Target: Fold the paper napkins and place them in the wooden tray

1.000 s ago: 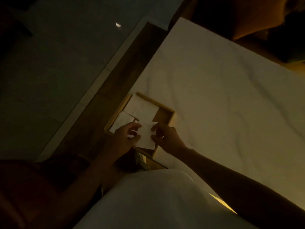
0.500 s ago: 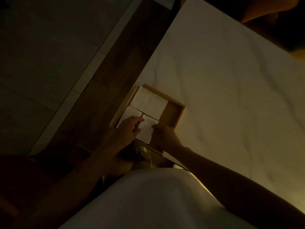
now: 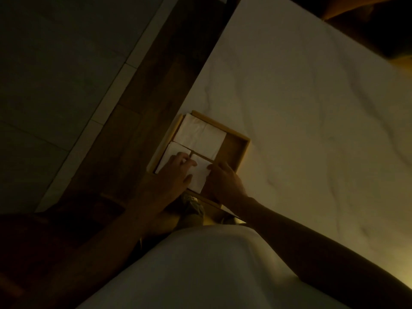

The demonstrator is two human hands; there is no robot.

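A wooden tray (image 3: 242, 148) sits at the near left corner of the pale table. A large folded white napkin (image 3: 200, 136) lies in its far part. A smaller folded napkin (image 3: 172, 152) lies at its left. A third folded napkin (image 3: 199, 173) lies in the near middle of the tray, between my hands. My left hand (image 3: 175, 172) presses flat on its left edge and partly covers the smaller napkin. My right hand (image 3: 224, 182) touches its right edge with the fingertips. The tray's right strip shows bare wood.
The pale marbled table (image 3: 301, 119) stretches far and right of the tray. A dark wooden floor strip (image 3: 138, 108) and grey tiles lie to the left. My white shirt (image 3: 200, 268) fills the bottom. The scene is dim.
The napkin between my hands has gone from held above the tray's near edge down into the tray. Both hands followed it and now rest on its edges.
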